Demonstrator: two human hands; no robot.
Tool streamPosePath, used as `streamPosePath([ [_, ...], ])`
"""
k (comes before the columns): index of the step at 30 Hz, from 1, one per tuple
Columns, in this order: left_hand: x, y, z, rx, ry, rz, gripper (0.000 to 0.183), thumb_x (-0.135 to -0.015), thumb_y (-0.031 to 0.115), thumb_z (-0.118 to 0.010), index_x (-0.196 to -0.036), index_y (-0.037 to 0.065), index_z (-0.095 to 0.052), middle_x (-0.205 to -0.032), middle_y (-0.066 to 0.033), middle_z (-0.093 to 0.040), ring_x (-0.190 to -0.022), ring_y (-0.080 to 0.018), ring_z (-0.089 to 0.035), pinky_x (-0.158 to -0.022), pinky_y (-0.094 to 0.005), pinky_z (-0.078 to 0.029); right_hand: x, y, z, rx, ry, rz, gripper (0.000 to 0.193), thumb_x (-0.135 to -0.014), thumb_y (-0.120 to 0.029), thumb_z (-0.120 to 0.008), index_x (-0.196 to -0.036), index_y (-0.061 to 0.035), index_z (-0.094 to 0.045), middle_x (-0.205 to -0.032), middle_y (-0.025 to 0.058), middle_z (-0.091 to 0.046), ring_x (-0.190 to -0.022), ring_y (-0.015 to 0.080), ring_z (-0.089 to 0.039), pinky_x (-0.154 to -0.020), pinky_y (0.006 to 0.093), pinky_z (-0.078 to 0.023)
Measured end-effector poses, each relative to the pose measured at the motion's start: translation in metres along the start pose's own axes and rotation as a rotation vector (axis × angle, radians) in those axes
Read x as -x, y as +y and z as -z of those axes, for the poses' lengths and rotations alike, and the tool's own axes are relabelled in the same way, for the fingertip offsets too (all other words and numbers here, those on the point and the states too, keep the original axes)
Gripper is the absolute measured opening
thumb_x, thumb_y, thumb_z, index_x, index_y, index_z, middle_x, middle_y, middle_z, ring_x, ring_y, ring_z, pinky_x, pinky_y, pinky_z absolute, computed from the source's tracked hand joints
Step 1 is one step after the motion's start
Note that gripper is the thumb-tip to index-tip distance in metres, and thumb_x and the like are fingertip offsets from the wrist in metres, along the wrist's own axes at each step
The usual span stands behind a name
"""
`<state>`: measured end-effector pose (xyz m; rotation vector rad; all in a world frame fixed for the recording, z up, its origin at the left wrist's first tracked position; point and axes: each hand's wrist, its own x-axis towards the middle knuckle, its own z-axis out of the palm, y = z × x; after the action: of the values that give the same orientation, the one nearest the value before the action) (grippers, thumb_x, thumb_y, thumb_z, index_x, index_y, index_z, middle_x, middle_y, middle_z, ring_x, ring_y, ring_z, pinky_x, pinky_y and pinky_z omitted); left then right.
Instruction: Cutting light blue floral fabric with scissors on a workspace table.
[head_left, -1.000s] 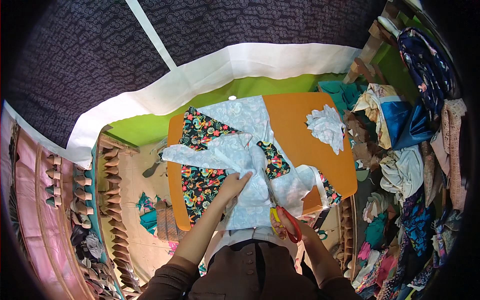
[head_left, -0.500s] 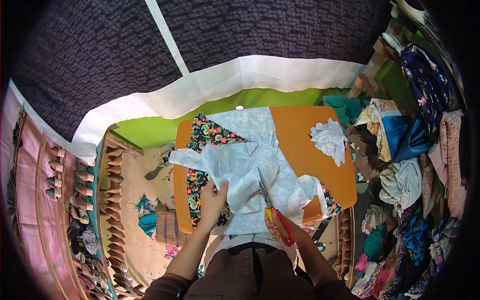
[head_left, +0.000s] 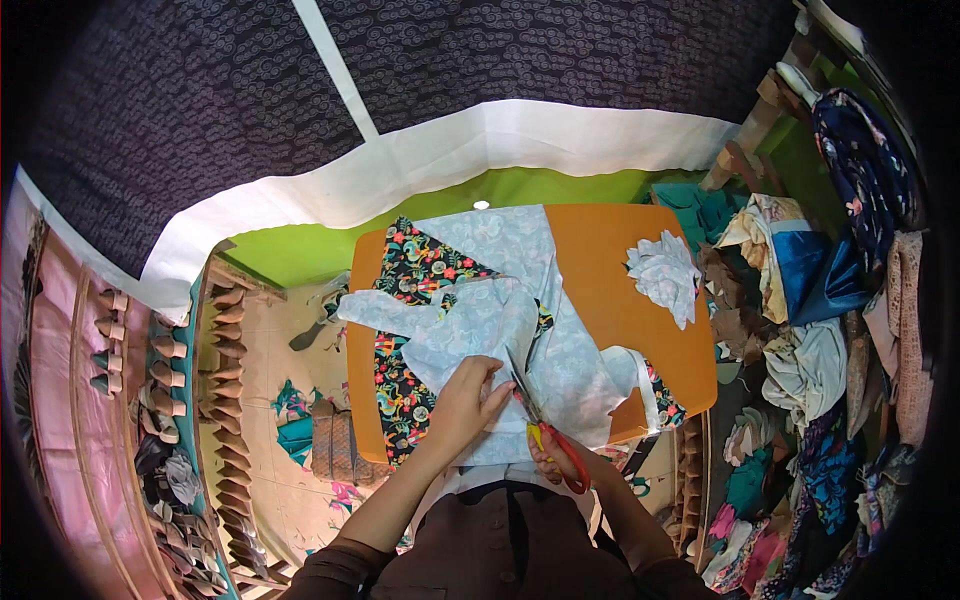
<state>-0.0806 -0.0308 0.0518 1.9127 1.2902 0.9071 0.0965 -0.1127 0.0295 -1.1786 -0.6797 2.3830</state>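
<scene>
In my right hand (head_left: 556, 460) is a pair of scissors (head_left: 530, 400) with red and yellow handles, its blades pointing away from me and parted. Pale blue fabric (head_left: 585, 365), the faded back of a print, spreads across the table beneath them. My left hand (head_left: 468, 405) bends over the fabric just left of the blades, thumb and fingers closing on a bit of it; the fingertips are partly hidden. Dark floral fabric (head_left: 425, 262) shows where the cloth is turned over, with more at the left edge and the lower right corner.
An orange-brown table (head_left: 610, 265) bears the cloth and a crumpled pale scrap (head_left: 663, 278) at the far right. Fabric piles (head_left: 810, 370) crowd the right side. Racks of shoe-shaped forms (head_left: 230, 410) stand left. A dark patterned curtain (head_left: 230, 110) hangs beyond; scraps (head_left: 292, 440) lie on the floor.
My left hand has moved right, from the cloth's left part to beside the scissor blades. The blades have parted, and a bit of floral print now shows beyond them.
</scene>
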Motion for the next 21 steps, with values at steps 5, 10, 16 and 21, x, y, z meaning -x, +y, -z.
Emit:
streamPosePath([
  [5,0.008,-0.006,-0.025,0.393,0.159,0.393,0.019,-0.079,0.009,-0.059,-0.091,-0.005,-0.056,-0.077,-0.0078,-0.06,-0.067,-0.009,-0.056,-0.063,-0.0201,-0.045,-0.006,0.016,-0.001,0.013,0.037,0.104,0.03,-0.086,-0.042,-0.042,-0.078,-0.0127,-0.039,-0.063,-0.005,-0.039,-0.046,0.0033,-0.036,-0.039,0.0191,-0.031],
  [10,0.017,-0.02,-0.033,0.474,0.177,0.463,0.017,-0.079,0.008,-0.059,-0.09,-0.004,-0.056,-0.075,-0.0058,-0.059,-0.066,-0.0079,-0.055,-0.061,-0.0193,-0.044,-0.01,0.027,0.001,0.203,0.131,0.104,0.03,-0.087,-0.04,-0.042,-0.077,-0.0113,-0.039,-0.062,-0.0041,-0.038,-0.049,0.0052,-0.037,-0.043,0.0206,-0.032],
  [16,0.017,-0.022,-0.035,0.508,0.142,0.494,0.016,-0.079,0.008,-0.059,-0.09,-0.003,-0.056,-0.074,-0.0051,-0.059,-0.065,-0.0067,-0.054,-0.059,-0.0189,-0.043,-0.016,0.031,0.007,0.188,0.1,0.083,0.032,-0.084,-0.043,-0.045,-0.084,-0.0127,-0.036,-0.066,-0.0041,-0.036,-0.046,0.0045,-0.032,-0.04,0.018,-0.03],
  [21,0.018,-0.016,-0.026,0.508,0.14,0.438,0.015,-0.078,0.007,-0.059,-0.089,-0.003,-0.056,-0.073,-0.0044,-0.059,-0.063,-0.0061,-0.053,-0.057,-0.0184,-0.043,-0.01,0.024,0.002,0.128,0.106,0.095,0.031,-0.085,-0.043,-0.044,-0.075,-0.0137,-0.038,-0.055,-0.0056,-0.033,-0.045,0.0043,-0.033,-0.04,0.0198,-0.027],
])
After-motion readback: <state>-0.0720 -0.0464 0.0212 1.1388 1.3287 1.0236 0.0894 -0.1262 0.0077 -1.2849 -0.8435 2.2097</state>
